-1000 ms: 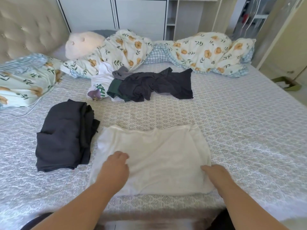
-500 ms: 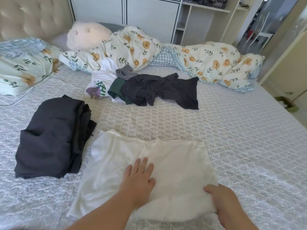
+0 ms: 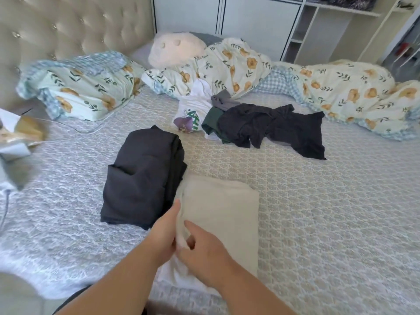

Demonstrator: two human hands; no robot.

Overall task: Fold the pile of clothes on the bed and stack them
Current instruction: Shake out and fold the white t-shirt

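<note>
At the near edge of the bed the folded white garment is pinched along its left edge by both hands, the left hand with thumb straight along the fold and the right hand with fingers curled into the cloth. Its long axis runs away from the person, and just left of it, touching, lies the dark stack, nearer the left hand. Farther off the unfolded pile is seen, well apart.
</note>
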